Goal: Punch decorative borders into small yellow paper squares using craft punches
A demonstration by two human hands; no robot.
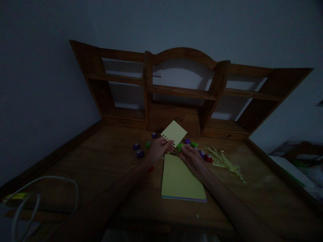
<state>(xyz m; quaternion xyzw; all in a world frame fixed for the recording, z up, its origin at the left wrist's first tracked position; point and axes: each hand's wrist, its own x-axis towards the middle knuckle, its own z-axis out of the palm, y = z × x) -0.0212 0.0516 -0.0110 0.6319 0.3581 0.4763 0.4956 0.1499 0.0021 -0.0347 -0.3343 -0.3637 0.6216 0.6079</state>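
Observation:
A small square of yellow paper (175,131), with a row of punched holes along its lower left edge, is pinched at its lower corner by my left hand (160,148). My right hand (190,156) grips a small green craft punch (180,147) close to that corner; whether the paper sits in its slot, I cannot tell. Below both hands lies a stack of coloured paper (183,178) with a yellow sheet on top. Purple punches (136,146) and a green punch (148,144) stand left of my left hand. Beyond my right hand are more punches, including a red one (208,158).
Punched yellow paper strips (224,159) lie heaped on the right of the wooden desk (106,158). A wooden shelf unit (181,90) rises at the back. A white cable (73,181) loops at the left front. Small paper scraps and a red piece (150,169) lie about.

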